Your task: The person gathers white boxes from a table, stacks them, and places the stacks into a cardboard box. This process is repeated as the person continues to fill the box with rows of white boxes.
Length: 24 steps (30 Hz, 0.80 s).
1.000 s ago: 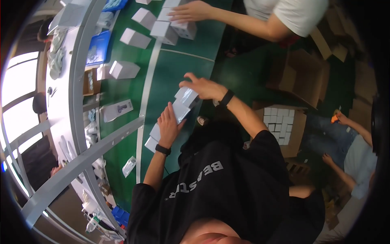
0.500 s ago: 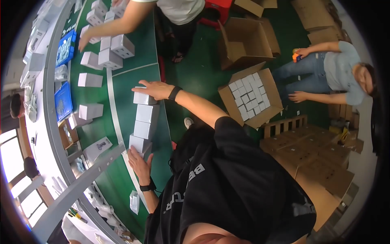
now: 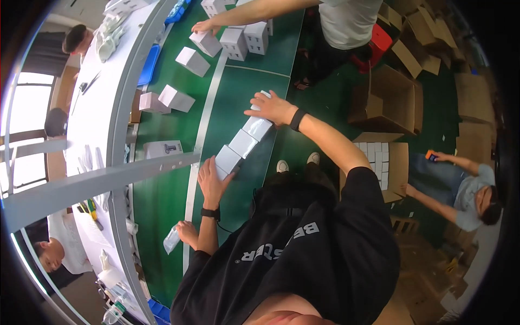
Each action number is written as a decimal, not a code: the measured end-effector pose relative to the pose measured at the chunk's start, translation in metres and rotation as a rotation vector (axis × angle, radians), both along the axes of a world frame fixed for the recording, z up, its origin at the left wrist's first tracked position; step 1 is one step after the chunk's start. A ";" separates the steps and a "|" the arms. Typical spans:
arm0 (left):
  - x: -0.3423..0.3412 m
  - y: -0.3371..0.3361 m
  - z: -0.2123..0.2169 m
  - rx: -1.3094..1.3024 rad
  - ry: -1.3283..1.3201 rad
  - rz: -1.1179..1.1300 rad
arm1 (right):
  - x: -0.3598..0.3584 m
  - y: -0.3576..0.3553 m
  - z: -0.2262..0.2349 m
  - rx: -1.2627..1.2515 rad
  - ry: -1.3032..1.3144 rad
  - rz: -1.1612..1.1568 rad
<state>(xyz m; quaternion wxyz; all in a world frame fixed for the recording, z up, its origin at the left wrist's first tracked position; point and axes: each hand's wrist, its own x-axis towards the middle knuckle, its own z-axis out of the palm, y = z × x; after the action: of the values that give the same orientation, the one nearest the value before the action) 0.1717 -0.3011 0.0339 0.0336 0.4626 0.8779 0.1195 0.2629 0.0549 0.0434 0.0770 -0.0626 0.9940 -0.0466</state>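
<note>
A row of several small white boxes (image 3: 242,143) lies slantwise on the green table between my two hands. My left hand (image 3: 213,183) grips the near end box (image 3: 227,158), with the fingers along one side and the thumb on the other. At the far end my right hand (image 3: 275,109) curls its fingers over the last white box (image 3: 261,102) and hides much of it. The boxes touch end to end. Both wrists wear dark bands.
Beside my left forearm another person's hand (image 3: 188,234) holds a clear plastic bag (image 3: 171,240). A co-worker's hand (image 3: 203,27) touches a white box farther up the table. A metal bar (image 3: 162,162) crosses at left. Right stands a carton (image 3: 400,162) of white boxes, with a person beside it.
My view has turned, so the row now appears slanted and farther right. Both hands remain at its ends. Another person's hand has come to the plastic bag.
</note>
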 end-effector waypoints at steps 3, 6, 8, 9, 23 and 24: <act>0.010 0.017 0.005 0.029 -0.175 0.099 | 0.006 0.003 -0.006 -0.104 -0.014 -0.014; 0.013 0.015 0.001 -0.022 -0.157 0.142 | 0.011 0.002 -0.002 -0.138 -0.025 -0.060; 0.014 0.016 -0.001 -0.051 -0.140 0.154 | 0.013 -0.002 -0.001 -0.100 0.047 -0.062; 0.016 0.020 -0.004 -0.049 -0.136 0.144 | 0.022 0.004 -0.006 -0.065 0.124 -0.057; -0.009 -0.002 -0.017 -0.182 -0.102 0.144 | 0.340 0.183 -0.218 -0.316 0.508 -1.962; -0.007 -0.002 -0.012 -0.197 -0.118 0.144 | 0.355 0.203 -0.243 -0.336 0.520 -1.988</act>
<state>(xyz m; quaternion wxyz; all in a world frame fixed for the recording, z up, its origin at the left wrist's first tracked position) 0.1643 -0.3035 0.0214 0.1219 0.3850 0.9127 0.0619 0.6182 0.2578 -0.1995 -0.2225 0.7666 0.5638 -0.2119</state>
